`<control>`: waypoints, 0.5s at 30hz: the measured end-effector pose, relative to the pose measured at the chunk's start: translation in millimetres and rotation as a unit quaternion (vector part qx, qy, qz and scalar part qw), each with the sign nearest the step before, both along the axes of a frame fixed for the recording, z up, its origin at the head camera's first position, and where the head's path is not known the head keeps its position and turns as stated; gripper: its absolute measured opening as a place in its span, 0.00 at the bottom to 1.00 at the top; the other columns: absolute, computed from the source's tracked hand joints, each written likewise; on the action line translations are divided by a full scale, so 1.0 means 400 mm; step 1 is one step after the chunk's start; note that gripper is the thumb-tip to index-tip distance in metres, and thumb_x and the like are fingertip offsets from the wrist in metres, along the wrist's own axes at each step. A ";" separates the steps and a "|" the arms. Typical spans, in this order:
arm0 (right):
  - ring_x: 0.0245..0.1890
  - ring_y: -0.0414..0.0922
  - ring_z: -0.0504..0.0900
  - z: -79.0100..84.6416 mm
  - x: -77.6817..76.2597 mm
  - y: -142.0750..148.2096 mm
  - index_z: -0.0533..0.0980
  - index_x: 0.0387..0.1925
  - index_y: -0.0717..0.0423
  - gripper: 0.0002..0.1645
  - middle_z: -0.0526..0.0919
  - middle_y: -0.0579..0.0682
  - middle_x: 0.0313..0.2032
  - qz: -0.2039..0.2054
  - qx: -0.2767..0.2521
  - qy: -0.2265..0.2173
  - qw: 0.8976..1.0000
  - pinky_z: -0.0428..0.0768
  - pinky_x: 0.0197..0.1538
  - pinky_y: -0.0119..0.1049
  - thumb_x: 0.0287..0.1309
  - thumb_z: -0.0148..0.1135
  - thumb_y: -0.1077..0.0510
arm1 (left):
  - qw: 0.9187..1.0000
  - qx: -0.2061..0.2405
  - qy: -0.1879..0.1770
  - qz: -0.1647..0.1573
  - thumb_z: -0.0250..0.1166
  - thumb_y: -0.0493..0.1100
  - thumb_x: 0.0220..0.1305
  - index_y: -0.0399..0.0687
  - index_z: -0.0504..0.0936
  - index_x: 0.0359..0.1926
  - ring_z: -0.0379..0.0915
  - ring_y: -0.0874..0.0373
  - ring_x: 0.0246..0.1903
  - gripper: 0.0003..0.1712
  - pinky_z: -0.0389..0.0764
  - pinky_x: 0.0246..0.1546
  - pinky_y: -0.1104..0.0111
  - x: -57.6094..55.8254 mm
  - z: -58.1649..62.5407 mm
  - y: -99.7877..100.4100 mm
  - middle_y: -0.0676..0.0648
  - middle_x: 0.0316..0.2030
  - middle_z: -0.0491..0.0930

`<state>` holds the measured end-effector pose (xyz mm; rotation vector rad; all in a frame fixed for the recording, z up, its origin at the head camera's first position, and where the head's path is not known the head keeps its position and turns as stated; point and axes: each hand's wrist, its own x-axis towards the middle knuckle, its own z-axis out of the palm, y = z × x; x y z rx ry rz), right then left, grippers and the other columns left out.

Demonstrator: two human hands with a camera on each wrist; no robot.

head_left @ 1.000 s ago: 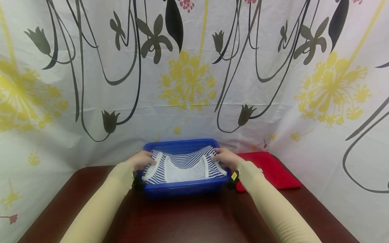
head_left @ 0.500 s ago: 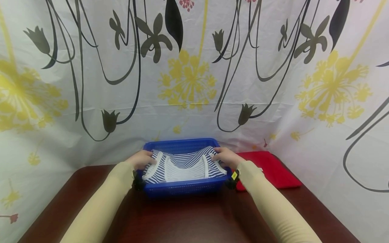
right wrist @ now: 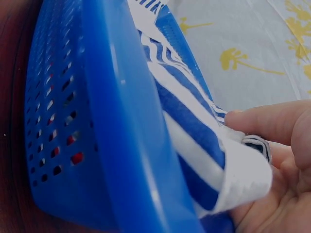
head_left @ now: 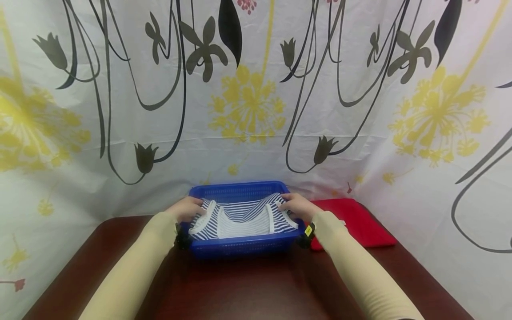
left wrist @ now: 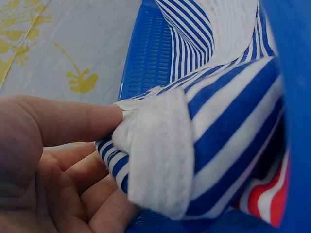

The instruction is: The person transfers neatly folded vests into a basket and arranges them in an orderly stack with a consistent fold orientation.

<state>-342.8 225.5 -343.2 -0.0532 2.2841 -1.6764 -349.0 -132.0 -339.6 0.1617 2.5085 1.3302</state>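
A blue-and-white striped tank top with white trim lies spread in the blue plastic basket. At its left side my left hand pinches the cloth between thumb and fingers; the left wrist view shows the white-edged fold by the thumb. My right hand pinches the opposite side of the top near the basket's right end. In the right wrist view the thumb and fingers close on the edge, beside a white trim loop. The top hides most of the basket's inside.
Under the top, a bit of red-and-white striped cloth shows in the basket. A folded red cloth lies on the dark wooden table right of the basket. A floral-patterned curtain hangs behind.
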 end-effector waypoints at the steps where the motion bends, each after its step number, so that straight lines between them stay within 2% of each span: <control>1: 0.40 0.46 0.79 0.000 0.000 0.000 0.51 0.73 0.65 0.40 0.71 0.64 0.58 0.001 0.002 0.001 1.000 0.82 0.46 0.41 0.64 0.55 0.67 | 1.000 0.000 0.000 0.000 0.58 0.32 0.66 0.19 0.57 0.66 0.73 0.46 0.47 0.33 0.76 0.51 0.55 0.000 0.000 0.000 0.26 0.62 0.65; 6: 0.42 0.48 0.79 -0.002 -0.001 0.001 0.51 0.73 0.66 0.40 0.70 0.64 0.59 -0.002 0.008 0.004 1.000 0.81 0.47 0.42 0.64 0.56 0.67 | 1.000 -0.010 0.002 0.000 0.58 0.32 0.66 0.19 0.58 0.66 0.72 0.44 0.50 0.33 0.74 0.55 0.52 0.001 0.002 0.000 0.26 0.63 0.64; 15: 0.43 0.48 0.79 -0.003 -0.003 -0.001 0.52 0.72 0.67 0.39 0.68 0.65 0.61 -0.002 0.003 0.003 1.000 0.81 0.47 0.42 0.63 0.56 0.67 | 1.000 -0.014 0.005 0.003 0.59 0.32 0.65 0.20 0.59 0.66 0.72 0.44 0.50 0.33 0.74 0.55 0.51 0.004 0.004 0.001 0.26 0.62 0.65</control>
